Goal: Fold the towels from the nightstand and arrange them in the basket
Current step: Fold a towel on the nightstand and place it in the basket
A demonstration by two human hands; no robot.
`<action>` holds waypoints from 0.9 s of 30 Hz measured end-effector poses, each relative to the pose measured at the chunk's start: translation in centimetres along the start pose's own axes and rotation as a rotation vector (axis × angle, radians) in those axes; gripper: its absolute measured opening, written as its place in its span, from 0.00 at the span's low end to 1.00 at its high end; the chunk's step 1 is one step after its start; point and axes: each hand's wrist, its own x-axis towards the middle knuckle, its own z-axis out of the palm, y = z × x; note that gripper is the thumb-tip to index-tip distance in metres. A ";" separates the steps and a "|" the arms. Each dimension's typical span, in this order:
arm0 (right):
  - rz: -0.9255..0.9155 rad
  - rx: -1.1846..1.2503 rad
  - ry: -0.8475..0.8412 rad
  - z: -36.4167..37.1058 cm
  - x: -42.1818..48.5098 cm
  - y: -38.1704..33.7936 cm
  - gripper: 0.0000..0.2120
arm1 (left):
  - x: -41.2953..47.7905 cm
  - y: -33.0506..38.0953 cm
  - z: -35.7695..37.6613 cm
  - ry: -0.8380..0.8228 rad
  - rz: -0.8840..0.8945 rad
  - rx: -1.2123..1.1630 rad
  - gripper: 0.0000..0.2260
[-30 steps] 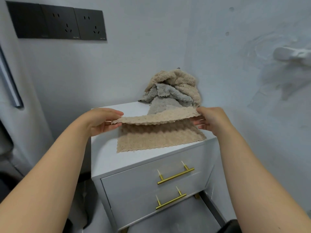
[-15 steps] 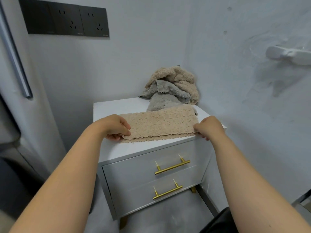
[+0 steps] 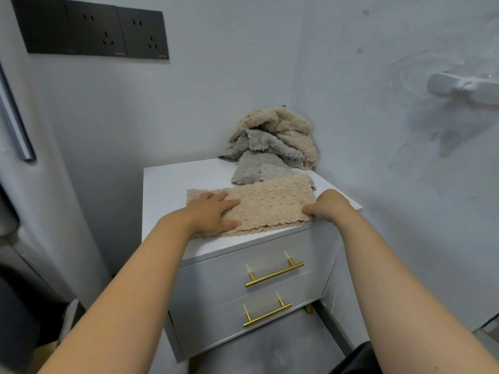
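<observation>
At the nightstand's (image 3: 167, 190) near edge lies the folded beige towel (image 3: 270, 206). The left hand (image 3: 213, 214) presses its left end, grip spread flat. The right hand (image 3: 330, 207) curls over its right end, fingertips hidden, so I cannot tell whether that grip pinches cloth. Beyond, crumpled towels (image 3: 272, 141) fill the far right corner; bare top lies left.

Folded towel (image 3: 270, 206) at nightstand (image 3: 167, 190) front, towel heap (image 3: 275, 133) behind

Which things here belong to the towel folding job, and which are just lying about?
Job: folded beige textured towel; heap of crumpled beige and grey towels; white two-drawer nightstand.
Just there: black wall sockets; white wall-mounted holder.
</observation>
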 end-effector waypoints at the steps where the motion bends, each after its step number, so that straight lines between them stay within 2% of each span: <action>1: -0.004 0.013 -0.003 -0.1 0.0 -0.1 0.15 | -0.2 0.0 -0.5 -0.016 0.004 0.008 0.31; 4: -0.024 0.113 0.053 -0.4 -0.1 -0.5 0.15 | -1.1 0.6 -2.3 -0.007 -0.001 -0.002 0.31; 7: -0.062 0.350 0.152 -0.3 0.0 -0.8 0.12 | -1.8 1.3 -3.3 0.007 -0.019 -0.198 0.24; 9: -0.091 0.545 0.191 -0.2 -0.3 -1.1 0.08 | -2.3 1.6 -3.8 -0.067 -0.024 -0.367 0.20; 11: -0.147 0.624 0.197 -0.2 -0.7 -1.4 0.12 | -2.5 1.7 -3.9 -0.122 -0.011 -0.425 0.16; 13: -0.230 0.636 0.180 -0.2 -1.2 -2.0 0.16 | -2.4 1.7 -3.7 -0.035 -0.013 -0.405 0.13; 16: -0.315 0.597 0.169 0.0 -1.7 -2.8 0.16 | -1.2 1.4 -2.7 0.215 -0.100 -0.399 0.10; 18: -0.349 0.609 0.153 0.3 -1.6 -3.3 0.14 | -0.6 1.1 -1.9 0.300 -0.157 -0.423 0.17; 20: -0.362 0.666 0.134 0.5 -1.5 -3.8 0.15 | -0.3 0.9 -1.4 0.272 -0.175 -0.513 0.27; 22: -0.349 0.707 0.161 0.7 -1.0 -4.2 0.16 | -0.1 0.7 -1.3 0.220 -0.186 -0.582 0.29; 25: -0.313 0.665 0.246 1.1 -0.3 -4.6 0.16 | -0.7 0.4 -1.8 0.037 -0.182 -0.721 0.18; 27: -0.331 0.635 0.207 1.4 -0.1 -4.9 0.17 | -0.9 0.2 -2.0 -0.062 -0.149 -0.811 0.14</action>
